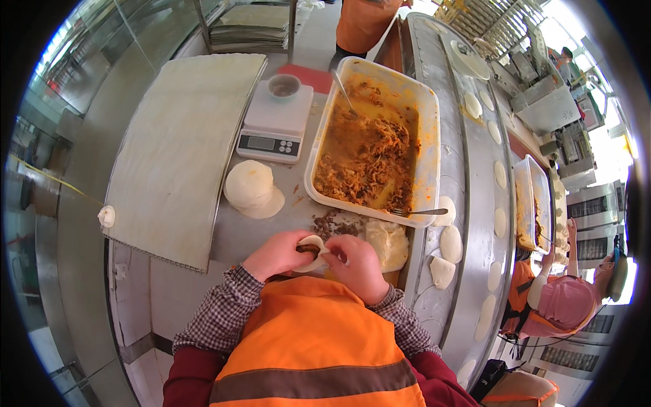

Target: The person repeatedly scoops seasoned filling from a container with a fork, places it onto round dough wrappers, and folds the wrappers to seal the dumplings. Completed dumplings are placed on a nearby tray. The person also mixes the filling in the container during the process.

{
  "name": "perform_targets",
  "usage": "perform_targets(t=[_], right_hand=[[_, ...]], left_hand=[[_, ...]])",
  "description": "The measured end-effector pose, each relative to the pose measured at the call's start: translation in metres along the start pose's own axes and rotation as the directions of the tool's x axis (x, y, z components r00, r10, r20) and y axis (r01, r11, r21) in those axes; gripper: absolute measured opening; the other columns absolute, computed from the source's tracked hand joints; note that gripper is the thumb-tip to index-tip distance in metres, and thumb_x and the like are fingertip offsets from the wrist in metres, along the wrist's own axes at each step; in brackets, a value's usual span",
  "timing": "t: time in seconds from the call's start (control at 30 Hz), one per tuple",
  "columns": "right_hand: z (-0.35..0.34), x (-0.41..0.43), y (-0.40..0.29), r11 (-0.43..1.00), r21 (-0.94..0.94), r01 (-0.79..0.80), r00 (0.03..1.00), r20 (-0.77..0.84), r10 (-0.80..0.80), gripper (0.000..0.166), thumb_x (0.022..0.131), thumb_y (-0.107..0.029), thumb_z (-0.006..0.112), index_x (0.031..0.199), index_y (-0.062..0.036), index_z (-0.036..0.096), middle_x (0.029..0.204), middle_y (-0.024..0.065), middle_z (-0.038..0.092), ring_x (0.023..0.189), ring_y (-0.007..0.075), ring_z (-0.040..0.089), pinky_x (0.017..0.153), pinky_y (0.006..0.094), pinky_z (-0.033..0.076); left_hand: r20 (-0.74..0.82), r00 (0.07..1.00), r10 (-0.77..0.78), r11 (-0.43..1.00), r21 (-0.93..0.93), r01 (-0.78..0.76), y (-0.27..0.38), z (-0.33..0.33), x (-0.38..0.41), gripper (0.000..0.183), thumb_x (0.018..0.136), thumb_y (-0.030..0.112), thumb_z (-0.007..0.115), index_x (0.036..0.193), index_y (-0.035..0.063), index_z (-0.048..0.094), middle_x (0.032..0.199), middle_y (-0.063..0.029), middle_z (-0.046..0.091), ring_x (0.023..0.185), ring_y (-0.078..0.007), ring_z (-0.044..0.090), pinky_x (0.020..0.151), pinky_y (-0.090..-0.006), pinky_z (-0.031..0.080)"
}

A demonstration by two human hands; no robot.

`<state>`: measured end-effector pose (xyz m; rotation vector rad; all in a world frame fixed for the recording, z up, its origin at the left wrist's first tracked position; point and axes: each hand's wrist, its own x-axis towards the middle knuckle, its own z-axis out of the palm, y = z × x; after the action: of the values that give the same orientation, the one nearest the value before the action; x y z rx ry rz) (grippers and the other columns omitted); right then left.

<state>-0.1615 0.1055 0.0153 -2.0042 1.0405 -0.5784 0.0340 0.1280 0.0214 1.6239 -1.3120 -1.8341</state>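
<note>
A round dough wrapper [314, 265] with dark brown filling [307, 248] showing in its opening is held close in front of my apron. My left hand [278, 253] cups its left side. At its right edge, the thumb and fingers of my right hand [356, 262] pinch the dough rim. Just beyond my hands, brown crumbs of filling [335, 224] lie on the steel table. A lump of pale dough [387, 244] sits right of my right hand. Further off stands a plastic tub [374, 216] of reddish-brown shredded filling [366, 157], with a spoon [345, 91] and a fork [422, 212] in it.
Stacked dough rounds [252, 185] lie near a digital scale [269, 145] bearing a small bowl [284, 86]. At left is a large tray [178, 152] with one shaped bun [106, 216]. A conveyor [473, 188] carries flat dough rounds. A co-worker [564, 305] works beyond it; another person's orange apron [363, 25] is ahead.
</note>
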Motion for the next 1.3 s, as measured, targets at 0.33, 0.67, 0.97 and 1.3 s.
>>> perform_targets(t=[0.33,0.67,0.97,1.3], right_hand=[[0.007,-0.003,0.007,0.98,0.186,-0.071,0.997,-0.014,0.075,0.017,0.079,-0.007,0.07,0.093,0.0003,0.062,0.078,0.0098,0.062,0.066,0.0197,0.06,0.059,0.0305,0.048],[0.009,-0.003,-0.002,1.0,0.0,0.025,0.999,-0.028,-0.025,0.019,0.077,-0.006,0.07,0.093,-0.0008,0.063,0.079,0.0109,0.063,0.064,0.0227,0.059,0.057,0.0312,0.048],[0.013,-0.007,0.008,0.975,0.178,-0.135,0.991,0.0,0.137,0.015,0.083,-0.005,0.067,0.096,0.002,0.061,0.079,0.008,0.064,0.074,0.0136,0.065,0.06,0.0255,0.05],[0.016,0.0,0.005,0.982,-0.121,0.147,0.989,0.001,-0.148,0.022,0.081,-0.006,0.069,0.101,-0.0002,0.061,0.082,0.0074,0.063,0.066,0.0136,0.061,0.057,0.0293,0.049]], left_hand=[[-0.155,0.983,0.1,0.981,-0.148,-0.123,-0.023,0.004,0.011,0.032,0.085,0.016,0.063,0.114,0.0025,0.061,0.095,-0.0074,0.067,0.082,-0.0137,0.062,0.069,-0.0277,0.051],[-0.047,0.955,0.293,0.93,0.246,-0.273,-0.03,0.0,0.016,0.031,0.079,0.014,0.065,0.107,0.0018,0.063,0.091,-0.019,0.067,0.082,-0.0291,0.065,0.075,-0.0348,0.05],[-0.053,0.989,0.139,0.837,-0.527,-0.146,-0.034,0.004,0.01,0.03,0.088,0.014,0.057,0.116,0.0025,0.057,0.101,-0.0076,0.063,0.095,-0.0153,0.061,0.077,-0.0283,0.052],[-0.105,0.994,0.039,0.956,-0.286,-0.068,-0.04,0.012,0.011,0.025,0.088,0.011,0.051,0.111,0.0039,0.06,0.099,-0.0059,0.062,0.092,-0.0124,0.059,0.076,-0.0257,0.052]])
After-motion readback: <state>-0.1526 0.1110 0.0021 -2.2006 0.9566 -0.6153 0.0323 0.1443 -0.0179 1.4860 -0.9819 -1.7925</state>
